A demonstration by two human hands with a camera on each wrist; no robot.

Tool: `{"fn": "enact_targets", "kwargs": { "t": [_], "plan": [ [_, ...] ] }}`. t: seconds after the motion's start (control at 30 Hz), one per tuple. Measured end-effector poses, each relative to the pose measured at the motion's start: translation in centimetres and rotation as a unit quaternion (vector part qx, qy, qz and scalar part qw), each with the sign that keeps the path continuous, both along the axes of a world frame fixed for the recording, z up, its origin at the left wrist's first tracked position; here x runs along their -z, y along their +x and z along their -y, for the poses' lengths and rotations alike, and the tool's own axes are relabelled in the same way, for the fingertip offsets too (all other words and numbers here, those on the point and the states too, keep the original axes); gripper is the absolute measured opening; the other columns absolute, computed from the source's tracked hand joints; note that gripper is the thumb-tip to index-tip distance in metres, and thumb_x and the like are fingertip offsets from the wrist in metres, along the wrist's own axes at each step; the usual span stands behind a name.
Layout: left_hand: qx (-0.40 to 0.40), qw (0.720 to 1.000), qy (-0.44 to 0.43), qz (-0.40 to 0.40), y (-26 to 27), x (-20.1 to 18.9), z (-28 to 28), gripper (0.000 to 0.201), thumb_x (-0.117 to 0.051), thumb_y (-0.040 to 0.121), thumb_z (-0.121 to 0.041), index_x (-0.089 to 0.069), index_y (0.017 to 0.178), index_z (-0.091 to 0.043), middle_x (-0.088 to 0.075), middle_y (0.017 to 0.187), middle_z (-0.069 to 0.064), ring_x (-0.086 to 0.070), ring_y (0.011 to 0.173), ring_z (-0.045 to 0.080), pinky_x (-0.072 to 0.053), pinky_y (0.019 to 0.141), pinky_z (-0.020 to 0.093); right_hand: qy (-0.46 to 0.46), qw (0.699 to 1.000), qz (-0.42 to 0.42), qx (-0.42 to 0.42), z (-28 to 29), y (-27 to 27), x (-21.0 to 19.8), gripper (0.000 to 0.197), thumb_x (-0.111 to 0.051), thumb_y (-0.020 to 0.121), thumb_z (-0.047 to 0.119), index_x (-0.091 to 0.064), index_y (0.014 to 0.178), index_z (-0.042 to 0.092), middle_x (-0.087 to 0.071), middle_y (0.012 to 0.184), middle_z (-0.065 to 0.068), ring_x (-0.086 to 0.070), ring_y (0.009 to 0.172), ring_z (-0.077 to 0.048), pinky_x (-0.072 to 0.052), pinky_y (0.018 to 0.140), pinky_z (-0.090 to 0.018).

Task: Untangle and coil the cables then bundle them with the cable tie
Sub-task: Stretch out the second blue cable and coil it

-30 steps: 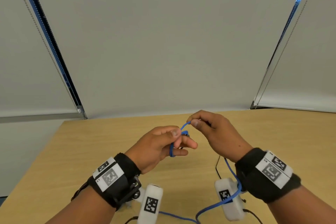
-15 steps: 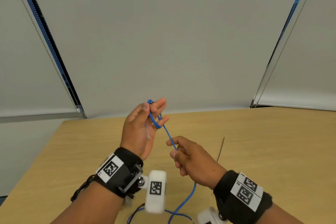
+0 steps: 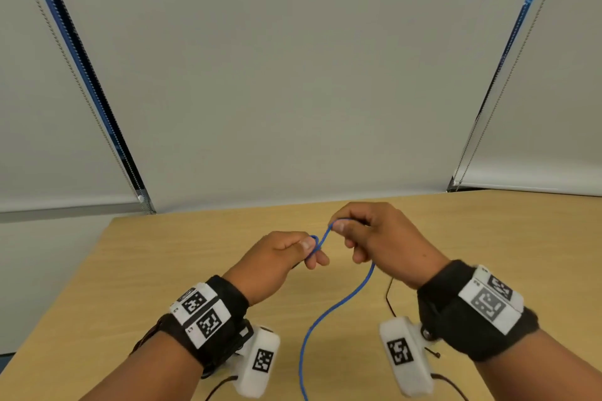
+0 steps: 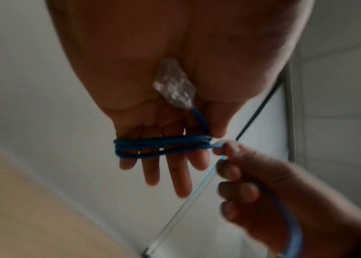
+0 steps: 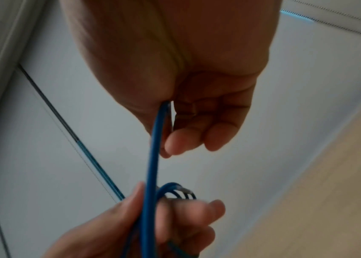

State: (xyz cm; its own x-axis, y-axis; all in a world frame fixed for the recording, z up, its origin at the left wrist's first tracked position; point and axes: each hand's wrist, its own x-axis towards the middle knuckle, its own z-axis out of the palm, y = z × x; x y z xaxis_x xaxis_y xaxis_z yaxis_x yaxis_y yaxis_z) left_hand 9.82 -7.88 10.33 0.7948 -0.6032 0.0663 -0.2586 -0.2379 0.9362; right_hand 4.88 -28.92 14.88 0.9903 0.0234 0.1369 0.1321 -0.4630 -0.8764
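Observation:
A blue cable (image 3: 338,306) is wound in several turns around the fingers of my left hand (image 3: 312,251), above the wooden table (image 3: 163,270). The left wrist view shows the coil (image 4: 162,146) across the fingers and the cable's clear plug (image 4: 173,87) lying in the palm. My left thumb presses the turns. My right hand (image 3: 342,228), just right of the left, pinches the cable (image 5: 153,148) between thumb and forefinger. From there the free length hangs down toward me. A thin black cable tie (image 3: 389,298) lies on the table under my right wrist.
Grey roller blinds with bead chains (image 3: 97,114) fill the wall behind the table. The table's left edge (image 3: 65,296) runs diagonally beside my left arm. White camera housings (image 3: 260,361) hang under both wrists.
My left hand came down from a raised, palm-up pose and turned knuckles-up. My right hand rose from low near my body to beside the left fingertips, bringing the cable over them.

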Motion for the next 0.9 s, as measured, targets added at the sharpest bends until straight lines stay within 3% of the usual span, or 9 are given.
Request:
{"fn": "enact_targets", "kwargs": {
  "t": [0.07,0.2,0.3,0.43,0.6,0.67,0.77,0.83,0.9],
  "plan": [
    [0.034,0.995,-0.065,-0.062,-0.5,-0.8,0.3,0.038,-0.04,0.099,-0.034,-0.053,0.07,-0.014,-0.078,0.091,0.008,-0.07,0.111,0.023,-0.047,0.087,0.025,0.041,0.999,-0.004,-0.008,0.6,0.4,0.0,0.014,-0.064,0.097,0.024,-0.076,0.09,0.026,-0.062,0.062,0.003,-0.059,0.049,-0.015,-0.051,0.055,-0.03],
    [0.073,0.956,-0.223,-0.174,-1.3,-2.4,0.0,0.039,-0.044,0.101,-0.032,-0.049,0.067,-0.012,-0.07,0.077,0.02,-0.069,0.105,0.046,-0.051,0.096,0.048,0.159,0.985,-0.034,-0.055,1.3,0.9,0.5,0.009,-0.07,0.094,0.026,-0.077,0.095,0.022,-0.054,0.057,0.001,-0.047,0.041,-0.015,-0.046,0.046,-0.026],
    [0.133,0.903,-0.343,-0.224,-1.5,-3.3,-0.4,0.042,-0.046,0.101,-0.032,-0.051,0.067,-0.009,-0.072,0.094,0.029,-0.067,0.107,0.05,-0.05,0.1,0.057,0.246,0.966,-0.064,-0.053,2.0,1.0,1.2,0.024,-0.073,0.084,0.035,-0.076,0.098,0.017,-0.047,0.056,0.001,-0.037,0.04,-0.011,-0.042,0.046,-0.026],
    [0.156,0.848,-0.431,-0.265,-1.8,-4.7,-0.2,0.047,-0.043,0.101,-0.038,-0.058,0.068,-0.008,-0.065,0.124,0.032,-0.059,0.123,0.048,-0.051,0.103,0.053,0.308,0.944,-0.095,-0.075,2.0,0.6,2.6,0.019,-0.067,0.09,0.033,-0.074,0.099,0.017,-0.043,0.058,0.002,-0.032,0.042,-0.008,-0.039,0.047,-0.026],
    [0.101,0.814,-0.521,-0.237,-1.5,-6.4,0.4,0.048,-0.038,0.103,-0.04,-0.064,0.078,-0.008,-0.057,0.141,0.026,-0.051,0.135,0.041,-0.046,0.109,0.05,0.242,0.958,-0.125,-0.09,-0.3,-0.6,4.6,0.021,-0.053,0.104,0.026,-0.073,0.111,0.025,-0.043,0.059,0.002,-0.033,0.043,-0.011,-0.04,0.047,-0.026],
    [0.045,0.826,-0.526,-0.197,-0.8,-6.8,0.4,0.04,-0.04,0.103,-0.039,-0.059,0.085,-0.008,-0.056,0.143,0.024,-0.052,0.135,0.038,-0.041,0.113,0.052,0.161,0.974,-0.118,-0.106,-1.3,-1.4,5.1,0.025,-0.049,0.106,0.03,-0.071,0.116,0.035,-0.045,0.058,0.004,-0.038,0.045,-0.013,-0.042,0.049,-0.027],
    [-0.055,0.889,-0.446,-0.092,0.3,-6.2,0.4,0.03,-0.045,0.102,-0.032,-0.055,0.09,-0.007,-0.061,0.14,0.017,-0.057,0.132,0.03,-0.041,0.111,0.05,0.063,0.986,-0.095,-0.121,-2.3,-2.4,5.0,0.026,-0.045,0.106,0.038,-0.065,0.121,0.047,-0.046,0.059,0.011,-0.042,0.05,-0.01,-0.042,0.053,-0.021],
    [-0.121,0.947,-0.296,0.022,0.6,-5.3,0.5,0.025,-0.047,0.102,-0.03,-0.06,0.09,-0.012,-0.064,0.139,0.001,-0.058,0.131,0.014,-0.044,0.108,0.041,0.011,0.989,-0.078,-0.124,-2.5,-2.8,4.6,0.025,-0.045,0.105,0.036,-0.064,0.12,0.044,-0.047,0.06,0.015,-0.044,0.053,-0.003,-0.04,0.055,-0.016],
    [-0.153,0.975,-0.112,0.118,0.9,-3.9,0.6,0.021,-0.048,0.105,-0.03,-0.065,0.098,-0.02,-0.062,0.139,-0.014,-0.057,0.126,-0.001,-0.046,0.106,0.033,-0.039,0.99,-0.058,-0.123,-2.5,-3.0,3.6,0.019,-0.049,0.103,0.035,-0.066,0.109,0.038,-0.05,0.063,0.017,-0.047,0.059,-0.001,-0.041,0.06,-0.017]
  ]
}}
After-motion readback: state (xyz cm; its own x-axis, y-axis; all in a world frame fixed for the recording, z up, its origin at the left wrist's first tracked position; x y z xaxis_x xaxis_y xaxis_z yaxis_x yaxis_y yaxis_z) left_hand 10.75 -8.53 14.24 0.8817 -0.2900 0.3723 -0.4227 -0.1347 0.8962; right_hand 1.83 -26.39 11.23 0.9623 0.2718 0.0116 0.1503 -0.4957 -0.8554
